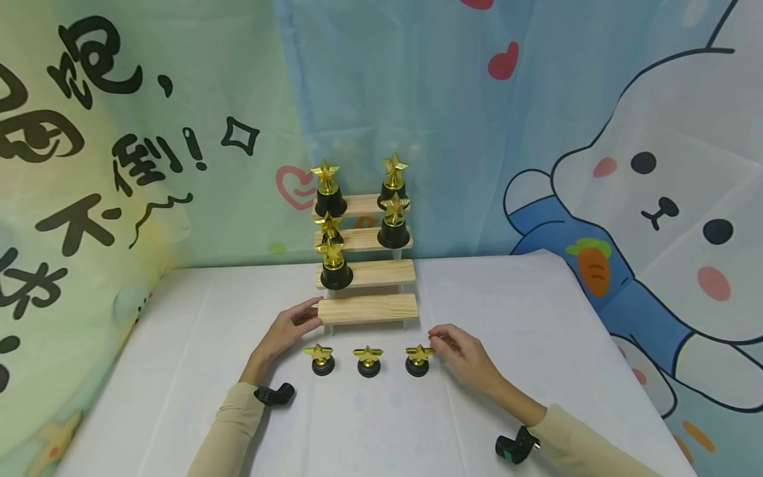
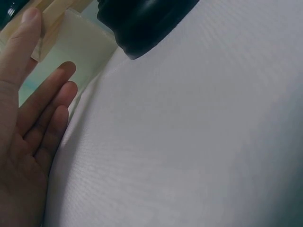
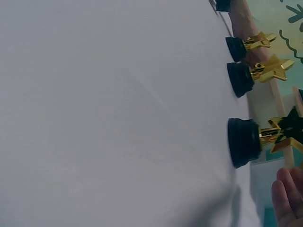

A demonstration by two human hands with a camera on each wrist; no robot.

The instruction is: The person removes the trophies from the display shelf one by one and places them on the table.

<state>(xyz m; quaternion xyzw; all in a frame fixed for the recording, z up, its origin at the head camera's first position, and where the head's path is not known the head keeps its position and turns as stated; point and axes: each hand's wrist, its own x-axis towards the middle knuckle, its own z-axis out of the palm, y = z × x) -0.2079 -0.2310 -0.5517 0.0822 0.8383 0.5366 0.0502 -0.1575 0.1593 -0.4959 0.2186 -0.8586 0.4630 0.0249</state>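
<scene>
A tiered wooden display stand (image 1: 367, 307) stands on the white table, several small gold star trophies with black bases on its upper shelves. My left hand (image 1: 292, 326) is at the left end of its lowest shelf. In the left wrist view, the thumb (image 2: 29, 33) lies against the wood and the other fingers extend loosely below. Three more trophies stand in a row before the stand: left (image 1: 322, 361), middle (image 1: 368, 362) and right (image 1: 417, 362). Beside the right trophy, my right hand (image 1: 465, 354) has loosely bent fingers and holds nothing visible.
On the third shelf up from the back stands one trophy (image 1: 336, 270), at its left. The two shelves behind carry trophies at both ends, such as the top right one (image 1: 393, 179). A printed cloth backdrop (image 1: 453, 132) hangs right behind the table (image 1: 197, 344).
</scene>
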